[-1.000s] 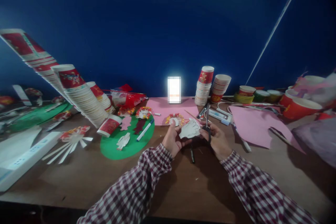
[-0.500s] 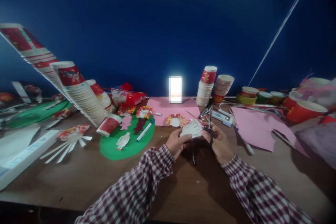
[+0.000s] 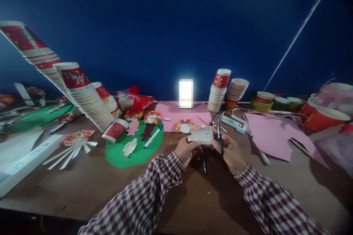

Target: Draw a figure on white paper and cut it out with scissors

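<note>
Between my hands is a pale paper piece point(image 3: 200, 135) with a dark outline drawn on it. My left hand point(image 3: 185, 149) pinches its left and lower edge. In my right hand point(image 3: 231, 151) are black-handled scissors point(image 3: 219, 135), blades pointing up and away, and its fingertips touch the paper's right edge. A dark pen point(image 3: 204, 166) lies on the table just below the paper. Beyond my hands, a round patterned paper piece with a white centre point(image 3: 185, 127) rests at the edge of a pink sheet point(image 3: 168, 110).
On the left, a green oval sheet point(image 3: 113, 156) bears small cut-outs and a blue-capped marker point(image 3: 153, 136). Tall cup stacks point(image 3: 88, 99) lean behind it. More cups point(image 3: 219, 90) stand at the back right, near another pink sheet point(image 3: 271, 132). A white power strip point(image 3: 30, 159) lies far left.
The paper has turned and tilted between my fingers, showing its outline at a different angle. The scissors have shifted slightly. The whole view has moved a little.
</note>
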`<state>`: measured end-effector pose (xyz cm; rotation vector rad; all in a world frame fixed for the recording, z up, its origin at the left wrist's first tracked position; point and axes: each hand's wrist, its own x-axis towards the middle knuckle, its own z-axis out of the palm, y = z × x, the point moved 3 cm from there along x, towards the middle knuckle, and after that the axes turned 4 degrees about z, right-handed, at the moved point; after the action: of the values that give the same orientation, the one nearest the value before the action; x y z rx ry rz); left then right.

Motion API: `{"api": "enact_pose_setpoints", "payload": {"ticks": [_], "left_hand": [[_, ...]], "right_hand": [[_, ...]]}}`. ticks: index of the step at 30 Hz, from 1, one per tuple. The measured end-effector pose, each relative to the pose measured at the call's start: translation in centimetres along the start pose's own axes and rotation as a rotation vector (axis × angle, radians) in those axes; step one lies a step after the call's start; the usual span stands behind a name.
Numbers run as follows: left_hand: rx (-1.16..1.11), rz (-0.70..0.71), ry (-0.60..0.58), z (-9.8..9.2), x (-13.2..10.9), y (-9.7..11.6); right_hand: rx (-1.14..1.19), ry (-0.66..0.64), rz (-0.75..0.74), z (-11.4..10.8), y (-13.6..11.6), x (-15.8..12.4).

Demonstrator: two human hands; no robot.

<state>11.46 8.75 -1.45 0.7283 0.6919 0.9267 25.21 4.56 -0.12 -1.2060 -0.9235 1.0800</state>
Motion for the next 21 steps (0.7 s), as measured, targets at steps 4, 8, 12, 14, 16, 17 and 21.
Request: {"api": "enact_pose_setpoints", "payload": {"ticks": [4, 8, 12, 14, 16, 17, 21], "left_hand": [[-0.003, 0.006, 0.01, -0.04, 0.1, -0.05], [-0.013, -0.011, 0.002, 0.09, 0.02, -0.07], [-0.02, -0.004, 0.015, 0.16, -0.12, 0.24], [-0.024, -0.005, 0.015, 0.22, -0.2, 0.42], [-0.033, -0.01, -0.001, 0.33, -0.31, 0.56], [-0.038, -0.013, -0.006, 0.37, -0.36, 0.6], [-0.041, -0.028, -0.005, 0.28, -0.32, 0.46]], "right_hand": [[-0.045, 0.019, 0.019, 0.12, -0.01, -0.13], [-0.126, 0.013, 0.044, 0.16, -0.11, -0.31], [-0.14, 0.014, 0.015, 0.03, -0.36, -0.23], [-0.171, 0.033, 0.015, -0.06, -0.41, -0.15], [-0.163, 0.053, 0.008, -0.09, -0.49, -0.16], [-0.149, 0.055, 0.003, -0.06, -0.55, -0.21], [-0.146, -0.021, 0.013, 0.4, -0.66, -0.46]]}}
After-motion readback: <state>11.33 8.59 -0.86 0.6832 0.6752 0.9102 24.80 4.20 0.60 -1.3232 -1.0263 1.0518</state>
